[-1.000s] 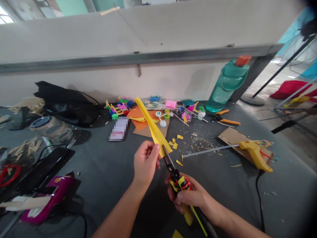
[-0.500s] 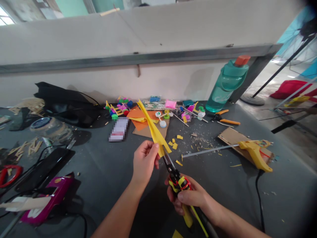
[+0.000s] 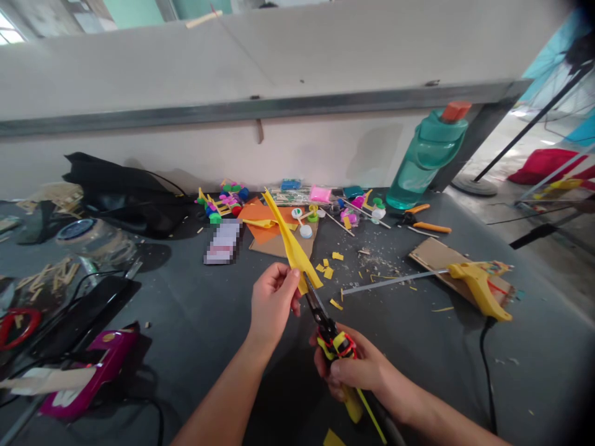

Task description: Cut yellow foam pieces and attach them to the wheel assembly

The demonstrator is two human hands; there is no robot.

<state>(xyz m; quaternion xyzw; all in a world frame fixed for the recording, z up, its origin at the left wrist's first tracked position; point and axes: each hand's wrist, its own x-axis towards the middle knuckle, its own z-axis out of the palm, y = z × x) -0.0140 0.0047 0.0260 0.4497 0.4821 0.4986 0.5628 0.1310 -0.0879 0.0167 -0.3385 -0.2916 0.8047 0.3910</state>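
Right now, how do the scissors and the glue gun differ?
The scissors are gripped in the right hand; the glue gun lies partly over cardboard. The scissors mix black, yellow and red; the glue gun is mostly yellow. The glue gun trails a black cord; the scissors show none. Both carry some yellow.

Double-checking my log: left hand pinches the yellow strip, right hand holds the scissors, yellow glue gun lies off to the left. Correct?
Not quite: the head view shows the yellow glue gun lying off to the right. The left hand does pinch the yellow strip, and the right hand holds the scissors.
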